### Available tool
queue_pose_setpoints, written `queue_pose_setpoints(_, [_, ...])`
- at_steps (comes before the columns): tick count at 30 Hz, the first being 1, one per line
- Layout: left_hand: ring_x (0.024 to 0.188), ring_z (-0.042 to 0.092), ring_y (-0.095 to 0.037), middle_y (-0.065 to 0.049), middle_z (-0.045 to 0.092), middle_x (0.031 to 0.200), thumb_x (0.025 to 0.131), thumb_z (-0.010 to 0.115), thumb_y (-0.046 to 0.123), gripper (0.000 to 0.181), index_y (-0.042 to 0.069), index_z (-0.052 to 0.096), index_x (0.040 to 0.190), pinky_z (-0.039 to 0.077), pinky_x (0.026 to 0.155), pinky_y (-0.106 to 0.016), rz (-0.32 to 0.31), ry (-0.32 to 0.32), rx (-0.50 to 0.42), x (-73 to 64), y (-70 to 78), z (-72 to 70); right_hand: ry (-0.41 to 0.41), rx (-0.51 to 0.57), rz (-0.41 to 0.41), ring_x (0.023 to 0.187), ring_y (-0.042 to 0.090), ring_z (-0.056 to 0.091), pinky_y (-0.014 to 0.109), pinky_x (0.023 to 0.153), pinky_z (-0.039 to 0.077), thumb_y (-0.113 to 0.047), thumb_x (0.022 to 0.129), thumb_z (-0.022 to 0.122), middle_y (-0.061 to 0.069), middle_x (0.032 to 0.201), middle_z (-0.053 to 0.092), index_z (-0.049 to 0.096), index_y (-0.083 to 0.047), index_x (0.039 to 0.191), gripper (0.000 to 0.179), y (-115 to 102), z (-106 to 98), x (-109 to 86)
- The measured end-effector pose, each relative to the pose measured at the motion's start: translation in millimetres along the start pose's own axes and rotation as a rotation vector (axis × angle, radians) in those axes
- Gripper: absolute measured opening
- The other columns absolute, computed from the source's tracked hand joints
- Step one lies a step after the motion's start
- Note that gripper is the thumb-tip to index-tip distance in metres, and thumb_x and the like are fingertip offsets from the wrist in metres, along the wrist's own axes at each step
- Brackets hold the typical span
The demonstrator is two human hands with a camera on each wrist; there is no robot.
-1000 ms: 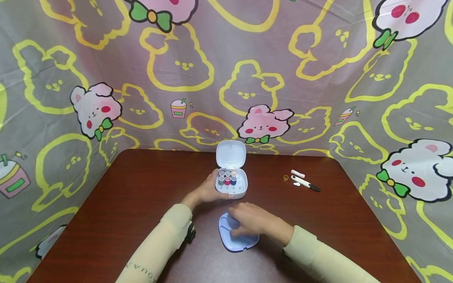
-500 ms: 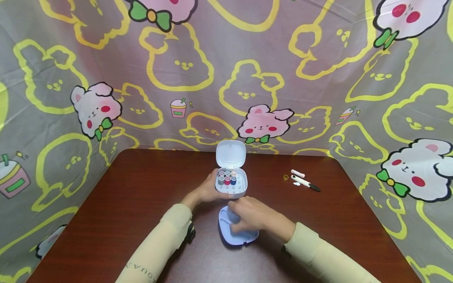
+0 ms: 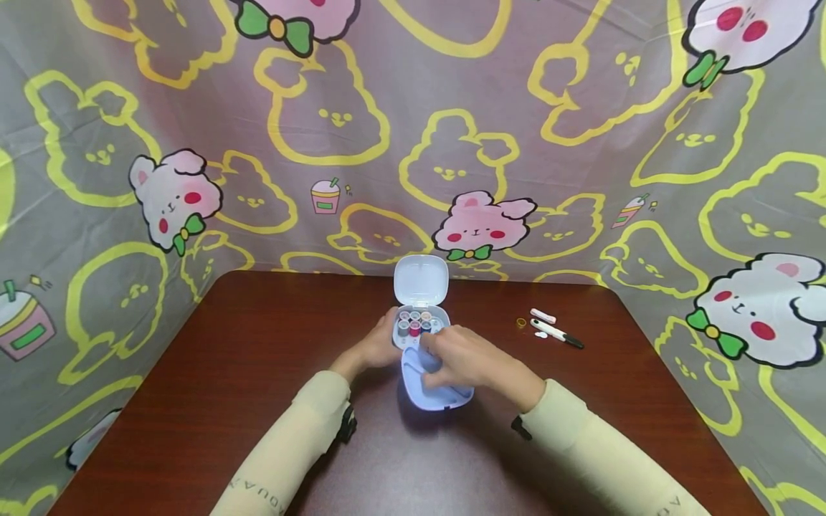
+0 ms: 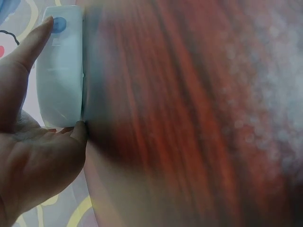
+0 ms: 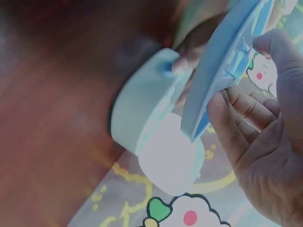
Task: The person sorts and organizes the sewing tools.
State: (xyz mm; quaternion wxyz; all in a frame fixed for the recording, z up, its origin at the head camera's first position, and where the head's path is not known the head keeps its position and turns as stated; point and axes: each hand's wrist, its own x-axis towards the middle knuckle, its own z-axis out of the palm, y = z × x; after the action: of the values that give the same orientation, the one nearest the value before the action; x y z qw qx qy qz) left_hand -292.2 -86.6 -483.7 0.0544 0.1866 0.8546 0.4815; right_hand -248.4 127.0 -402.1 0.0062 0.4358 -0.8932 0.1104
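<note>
A white sewing box (image 3: 421, 281) stands on the table with its hinged lid raised. Several thread spools (image 3: 414, 328) in different colours fill the rear part of its base. My left hand (image 3: 377, 344) holds the base from the left side; in the left wrist view the thumb lies by the blue front catch (image 4: 59, 25). My right hand (image 3: 471, 358) pinches a light-blue divided tray (image 3: 426, 398) by its inside. The tray is off the table, tilted, just in front of the box and covering its front part. The right wrist view shows the tray (image 5: 208, 80) beside the box (image 5: 142, 104).
At the right of the table lie a white seam ripper-like tool with a black end (image 3: 558, 335), a small pink-and-white stick (image 3: 543, 317), a yellow ring (image 3: 521, 324) and a small white piece (image 3: 540, 335). A patterned cloth (image 3: 361, 215) hangs behind the table.
My right hand has lifted the blue tray off the table and carried it forward to the front of the box. The left hand has stayed on the box.
</note>
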Motion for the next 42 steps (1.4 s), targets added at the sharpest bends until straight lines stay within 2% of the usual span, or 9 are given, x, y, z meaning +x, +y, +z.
queue_pose_setpoints(4, [0.130,0.044,-0.037,-0.024,0.047,0.137,0.071,0.087,0.016,0.095,-0.001,0.034,0.148,0.037,0.111,-0.052,0.034,0.004,0.000,0.7,-0.4,-1.1,0.048,-0.019,-0.005,0.050,0.004,0.038,0.022,0.046,0.030,-0.037,0.080,0.077,-0.010,0.058,0.040,0.062,-0.014,0.088,0.029,7.8,-8.4,8.7])
queue_pose_setpoints(11, [0.133,0.042,-0.035,-0.023,0.045,0.139,0.071,0.089,0.014,0.096,0.001,0.033,0.147,0.034,0.113,-0.051,-0.008,-0.011,-0.008,-0.2,3.3,-1.8,0.068,-0.032,0.052,0.053,0.008,0.042,0.024,0.048,0.032,-0.036,0.080,0.078,-0.005,0.060,0.041,0.065,-0.011,0.093,0.032,22.0,-18.8,26.4])
queue_pose_setpoints(13, [0.136,0.040,-0.036,-0.024,0.043,0.143,0.070,0.090,0.015,0.102,0.000,0.029,0.151,0.033,0.115,-0.051,-0.025,-0.012,-0.005,-0.5,3.6,-1.8,0.074,-0.042,0.068,0.053,0.009,0.043,0.024,0.048,0.033,-0.037,0.080,0.078,-0.005,0.060,0.042,0.065,-0.011,0.096,0.033,26.0,-20.6,31.7])
queue_pose_setpoints(17, [0.133,0.044,-0.034,-0.021,0.044,0.144,0.070,0.093,0.021,0.106,0.000,0.028,0.152,0.036,0.113,-0.050,0.011,-0.006,0.013,0.4,3.4,-1.8,0.107,-0.067,0.081,0.053,0.011,0.043,0.026,0.048,0.033,-0.036,0.079,0.077,-0.004,0.061,0.043,0.063,-0.010,0.092,0.033,34.0,-22.0,42.5])
queue_pose_setpoints(20, [0.128,0.048,-0.031,-0.017,0.048,0.141,0.070,0.094,0.026,0.102,0.002,0.033,0.148,0.038,0.110,-0.049,0.046,0.007,0.036,1.1,2.8,-1.2,0.128,-0.085,0.090,0.054,0.013,0.043,0.027,0.049,0.033,-0.035,0.079,0.076,-0.003,0.062,0.043,0.061,-0.009,0.088,0.032,39.7,-20.1,49.7])
queue_pose_setpoints(27, [0.129,0.048,-0.030,-0.016,0.048,0.140,0.068,0.096,0.026,0.107,0.003,0.031,0.150,0.037,0.111,-0.046,-0.012,-0.001,0.033,0.9,3.2,-0.6,0.148,-0.126,0.130,0.055,0.015,0.045,0.028,0.050,0.035,-0.033,0.082,0.076,-0.001,0.064,0.045,0.059,-0.009,0.090,0.031,51.9,-9.4,64.0])
queue_pose_setpoints(42, [0.129,0.049,-0.028,-0.017,0.046,0.145,0.069,0.096,0.033,0.112,0.002,0.028,0.152,0.037,0.112,-0.043,-0.037,0.006,0.043,1.7,-0.5,-0.1,0.118,-0.135,0.168,0.061,0.017,0.049,0.030,0.053,0.038,-0.035,0.081,0.077,0.000,0.066,0.050,0.060,-0.010,0.093,0.032,56.8,11.4,77.9])
